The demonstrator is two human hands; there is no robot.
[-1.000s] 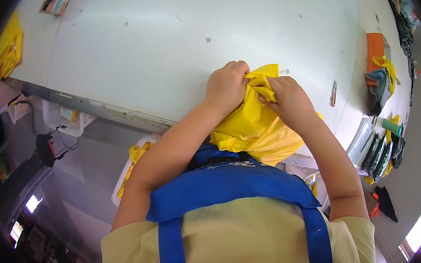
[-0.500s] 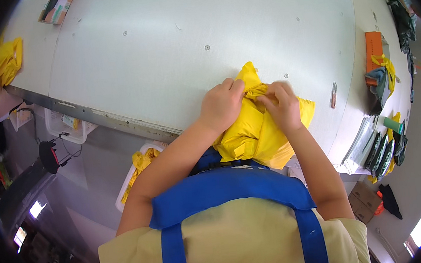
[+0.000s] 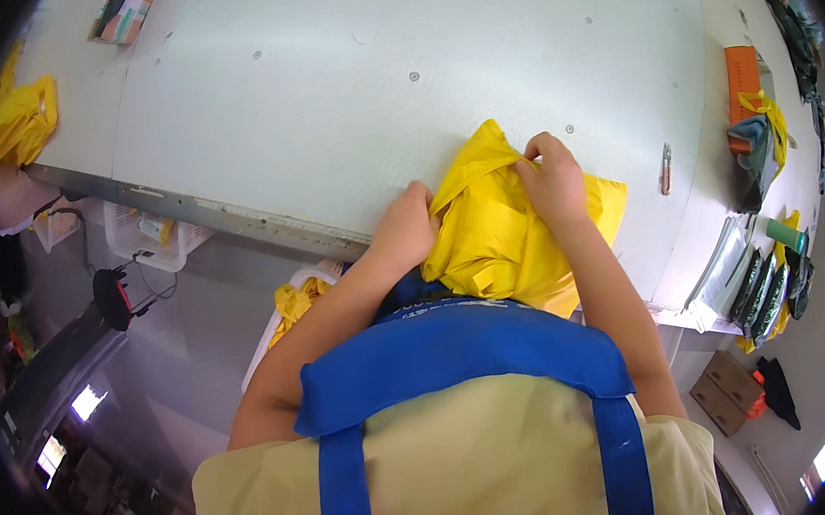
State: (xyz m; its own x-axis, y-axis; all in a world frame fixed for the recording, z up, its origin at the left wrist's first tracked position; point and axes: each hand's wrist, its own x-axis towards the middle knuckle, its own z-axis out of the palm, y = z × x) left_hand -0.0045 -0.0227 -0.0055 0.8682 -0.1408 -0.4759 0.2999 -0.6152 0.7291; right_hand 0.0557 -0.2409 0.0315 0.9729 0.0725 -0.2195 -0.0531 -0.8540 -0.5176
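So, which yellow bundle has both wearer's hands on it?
The central yellow bundle, between left hand and right hand; the others lie farther left or right.

This looks like a workroom. There is a big, pale tabletop (image 3: 322,118) with screws (image 3: 414,77) in it, a white plastic bin (image 3: 170,262) below its edge, brown boxes (image 3: 728,392) down low, and a person in a blue apron (image 3: 461,361).

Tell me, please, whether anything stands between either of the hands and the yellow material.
Nothing visible stands in the way: the left hand meets the left edge of the yellow material, and the right hand touches its upper part, with no other thing between.
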